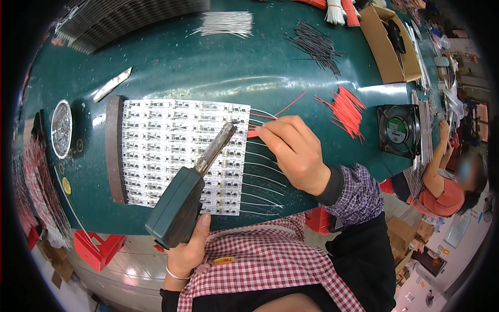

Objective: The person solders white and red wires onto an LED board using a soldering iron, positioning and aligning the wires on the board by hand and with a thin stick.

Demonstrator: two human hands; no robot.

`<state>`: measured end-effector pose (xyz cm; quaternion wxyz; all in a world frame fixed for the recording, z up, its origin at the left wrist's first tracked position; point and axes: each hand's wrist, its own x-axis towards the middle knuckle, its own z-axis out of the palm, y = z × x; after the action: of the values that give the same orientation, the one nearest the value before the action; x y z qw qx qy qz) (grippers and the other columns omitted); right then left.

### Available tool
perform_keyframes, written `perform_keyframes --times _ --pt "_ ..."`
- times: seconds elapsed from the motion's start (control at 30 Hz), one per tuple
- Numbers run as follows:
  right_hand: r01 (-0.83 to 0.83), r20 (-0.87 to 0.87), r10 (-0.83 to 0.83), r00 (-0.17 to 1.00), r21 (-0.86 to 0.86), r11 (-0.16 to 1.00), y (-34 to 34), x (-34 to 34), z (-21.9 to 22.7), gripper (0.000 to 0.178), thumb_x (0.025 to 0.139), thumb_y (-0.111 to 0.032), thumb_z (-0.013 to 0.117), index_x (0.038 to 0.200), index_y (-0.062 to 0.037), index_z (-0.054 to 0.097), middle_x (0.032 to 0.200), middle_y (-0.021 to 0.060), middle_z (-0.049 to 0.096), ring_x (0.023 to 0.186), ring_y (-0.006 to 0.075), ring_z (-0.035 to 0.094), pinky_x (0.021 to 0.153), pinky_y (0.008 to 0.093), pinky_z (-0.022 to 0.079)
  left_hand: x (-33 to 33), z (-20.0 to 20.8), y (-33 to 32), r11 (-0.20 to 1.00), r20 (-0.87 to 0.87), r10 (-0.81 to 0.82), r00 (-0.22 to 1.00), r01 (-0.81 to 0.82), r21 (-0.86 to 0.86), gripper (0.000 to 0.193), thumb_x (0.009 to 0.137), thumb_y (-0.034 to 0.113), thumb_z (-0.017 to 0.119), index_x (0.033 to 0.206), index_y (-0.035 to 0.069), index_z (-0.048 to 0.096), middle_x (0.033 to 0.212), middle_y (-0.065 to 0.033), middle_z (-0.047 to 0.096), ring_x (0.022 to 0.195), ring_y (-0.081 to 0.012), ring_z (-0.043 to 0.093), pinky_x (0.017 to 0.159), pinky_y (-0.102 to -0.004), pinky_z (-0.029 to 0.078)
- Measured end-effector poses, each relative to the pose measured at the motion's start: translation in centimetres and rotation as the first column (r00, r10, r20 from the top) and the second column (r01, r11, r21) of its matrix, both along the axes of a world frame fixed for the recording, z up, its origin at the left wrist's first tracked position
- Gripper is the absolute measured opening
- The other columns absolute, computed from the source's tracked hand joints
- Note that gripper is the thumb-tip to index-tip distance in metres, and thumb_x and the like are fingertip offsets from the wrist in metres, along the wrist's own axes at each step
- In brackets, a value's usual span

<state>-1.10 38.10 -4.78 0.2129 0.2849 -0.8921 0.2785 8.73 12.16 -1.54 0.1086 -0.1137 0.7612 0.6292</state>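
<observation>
My left hand (188, 250) grips the handle of a dark green soldering gun (176, 205). Its metal barrel slants up to the right, and the tip lies over the upper right part of a white circuit board panel (228, 208). Small black components fill the panel in rows. Beside the panel's upper right edge, my right hand (297, 151) pinches a thin red wire (253, 133) between thumb and fingertips. Several white wires (265, 167) stick out from the same edge below it. A dark bar (115, 151) lies along the panel's left edge.
Red wires (344, 112), black wires (316, 46) and white wires (226, 24) lie in loose piles. A black fan (398, 131) and a cardboard box (390, 57) stand at right. An oval dish (61, 130) sits left. Another person (442, 195) works far right.
</observation>
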Motion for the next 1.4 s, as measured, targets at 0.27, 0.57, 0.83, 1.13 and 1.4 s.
perform_keyframes --times 0.27,0.57,0.83,1.13,1.4 --pt "-0.036 0.050 0.036 0.998 -0.004 0.999 -0.1 0.9 -0.4 0.032 0.067 0.000 0.066 0.099 0.0061 0.064 0.091 0.0121 0.062 0.079 0.0266 0.061 0.066 0.0337 0.052 0.4 0.2 0.0 1.000 0.050 0.000 0.999 -0.002 0.029 0.039 0.085 -0.002 0.068 0.122 -0.006 0.057 0.093 -0.0094 0.063 0.058 -0.0080 0.053 0.050 -0.0207 0.042" --pt "-0.021 0.068 0.020 0.997 0.011 1.000 -0.2 0.9 -0.6 0.032 0.067 0.000 0.066 0.098 0.0051 0.065 0.090 0.0113 0.062 0.078 0.0260 0.061 0.064 0.0329 0.052 0.3 0.7 0.3 0.999 0.101 -0.030 0.994 0.031 -0.008 0.023 0.085 0.001 0.070 0.106 -0.005 0.064 0.085 -0.0065 0.066 0.062 -0.0086 0.057 0.055 -0.0236 0.047" --pt "-0.012 0.068 0.010 0.998 0.038 0.999 -0.3 1.0 -0.6 0.031 0.067 0.000 0.066 0.098 0.0050 0.065 0.090 0.0113 0.062 0.078 0.0257 0.061 0.064 0.0325 0.052 0.7 0.1 -0.1 0.997 0.106 -0.034 0.994 0.041 -0.068 0.014 0.084 0.004 0.073 0.094 -0.004 0.069 0.079 -0.0057 0.068 0.064 -0.0107 0.060 0.058 -0.0272 0.049" --pt "-0.002 0.066 -0.002 0.998 0.055 0.998 -0.4 1.1 -0.5 0.031 0.067 -0.001 0.066 0.098 0.0054 0.066 0.091 0.0118 0.063 0.079 0.0259 0.061 0.066 0.0328 0.052 1.5 -0.2 -0.7 0.997 0.007 -0.062 0.998 0.062 0.039 0.038 0.084 -0.007 0.065 0.121 -0.005 0.055 0.094 -0.0094 0.062 0.057 -0.0084 0.052 0.051 -0.0214 0.043" --pt "-0.037 0.023 0.036 0.999 0.013 0.999 -0.3 2.4 -0.9 0.032 0.069 -0.003 0.064 0.099 0.0060 0.064 0.092 0.0115 0.061 0.081 0.0252 0.060 0.066 0.0333 0.052 1.9 0.1 -0.4 1.000 -0.008 -0.011 1.000 0.011 0.029 0.042 0.084 -0.006 0.066 0.125 -0.005 0.055 0.096 -0.0090 0.063 0.059 -0.0075 0.053 0.051 -0.0200 0.041"
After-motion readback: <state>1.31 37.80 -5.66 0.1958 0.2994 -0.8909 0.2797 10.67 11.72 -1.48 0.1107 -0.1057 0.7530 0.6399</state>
